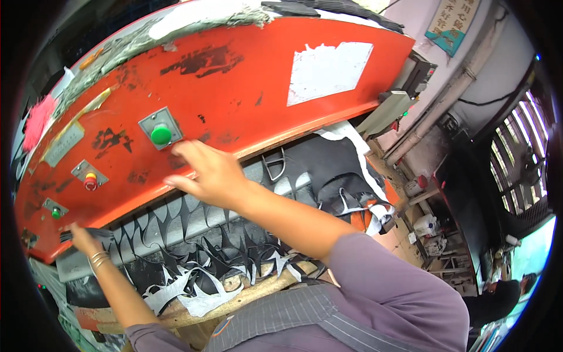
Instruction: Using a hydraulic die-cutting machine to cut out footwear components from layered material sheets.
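A red press beam spans the view in front of me. My right hand is just below and right of a large green push button, thumb and fingers apart, holding nothing; it looks apart from the button. At the far left, my left hand closes around a small stack of dark cut pieces, though motion blurs its fingers. Beneath the beam lies a black sheet with rows of curved cut-outs over a grey bed. A metal cutting die rests on the sheet.
Black and white scraps hang over the bed's near edge. A red stop button and a smaller green button sit on the beam's left. A control box stands right. Another person is at the far lower right.
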`<action>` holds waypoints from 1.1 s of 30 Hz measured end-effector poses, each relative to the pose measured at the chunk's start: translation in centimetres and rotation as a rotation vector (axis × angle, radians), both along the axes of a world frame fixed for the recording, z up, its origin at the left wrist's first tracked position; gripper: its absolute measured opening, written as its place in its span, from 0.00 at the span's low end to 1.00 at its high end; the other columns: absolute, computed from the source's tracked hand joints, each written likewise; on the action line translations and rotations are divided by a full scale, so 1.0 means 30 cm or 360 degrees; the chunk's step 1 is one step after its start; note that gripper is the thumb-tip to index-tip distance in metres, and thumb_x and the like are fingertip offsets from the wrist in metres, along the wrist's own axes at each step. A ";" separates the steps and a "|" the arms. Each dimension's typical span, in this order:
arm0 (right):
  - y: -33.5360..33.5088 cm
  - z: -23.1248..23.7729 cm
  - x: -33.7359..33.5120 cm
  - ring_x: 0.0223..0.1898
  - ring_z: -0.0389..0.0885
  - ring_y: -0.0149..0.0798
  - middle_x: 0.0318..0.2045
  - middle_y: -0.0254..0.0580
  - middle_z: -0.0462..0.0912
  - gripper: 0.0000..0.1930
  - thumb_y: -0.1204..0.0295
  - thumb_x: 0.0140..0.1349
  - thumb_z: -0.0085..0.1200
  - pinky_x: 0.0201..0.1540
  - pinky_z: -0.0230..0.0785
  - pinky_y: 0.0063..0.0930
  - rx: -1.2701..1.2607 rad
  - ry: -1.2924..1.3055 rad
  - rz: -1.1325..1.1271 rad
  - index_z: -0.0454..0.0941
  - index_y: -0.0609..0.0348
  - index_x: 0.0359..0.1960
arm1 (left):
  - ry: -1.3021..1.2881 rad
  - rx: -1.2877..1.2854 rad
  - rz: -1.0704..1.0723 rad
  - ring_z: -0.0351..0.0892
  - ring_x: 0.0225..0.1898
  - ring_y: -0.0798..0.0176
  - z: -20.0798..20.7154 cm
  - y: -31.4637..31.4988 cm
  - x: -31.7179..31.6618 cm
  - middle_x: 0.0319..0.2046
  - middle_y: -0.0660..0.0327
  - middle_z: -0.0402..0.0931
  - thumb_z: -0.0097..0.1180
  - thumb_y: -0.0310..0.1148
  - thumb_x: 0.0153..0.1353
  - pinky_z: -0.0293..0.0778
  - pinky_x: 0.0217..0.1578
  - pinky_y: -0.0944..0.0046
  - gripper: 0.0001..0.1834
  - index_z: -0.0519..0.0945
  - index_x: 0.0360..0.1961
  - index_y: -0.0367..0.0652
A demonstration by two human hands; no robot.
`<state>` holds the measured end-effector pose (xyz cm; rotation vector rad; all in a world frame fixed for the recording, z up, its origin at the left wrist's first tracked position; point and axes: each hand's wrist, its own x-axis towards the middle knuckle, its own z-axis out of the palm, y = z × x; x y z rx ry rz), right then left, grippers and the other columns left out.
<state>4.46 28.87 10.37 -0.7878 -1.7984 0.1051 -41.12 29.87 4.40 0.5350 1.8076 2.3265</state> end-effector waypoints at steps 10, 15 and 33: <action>-0.213 -0.111 0.008 0.30 0.79 0.58 0.27 0.52 0.79 0.19 0.56 0.58 0.57 0.31 0.71 0.49 -0.0629 -0.0262 0.0154 0.68 0.57 0.36 | 0.0205 -0.0353 -0.0644 0.68 0.29 0.71 0.015 -0.391 -0.027 0.26 0.68 0.69 0.51 0.41 0.61 0.66 0.33 0.70 0.13 0.76 0.35 0.42; -0.570 -0.321 0.169 0.39 0.79 0.50 0.33 0.46 0.79 0.26 0.55 0.45 0.66 0.40 0.73 0.41 -0.0932 -0.1208 0.0297 0.73 0.63 0.37 | 0.0380 -0.0766 -0.1675 0.71 0.31 0.73 -0.167 -0.681 0.606 0.30 0.64 0.74 0.48 0.24 0.56 0.68 0.31 0.73 0.09 0.74 0.39 0.39; -0.309 -0.179 0.342 0.38 0.81 0.55 0.35 0.54 0.81 0.26 0.47 0.57 0.54 0.40 0.73 0.49 -0.1503 -0.0855 0.0100 0.77 0.61 0.39 | 0.1129 -0.1482 -0.2407 0.75 0.30 0.50 0.004 -0.627 0.961 0.28 0.59 0.79 0.50 0.41 0.62 0.69 0.32 0.52 0.17 0.78 0.33 0.35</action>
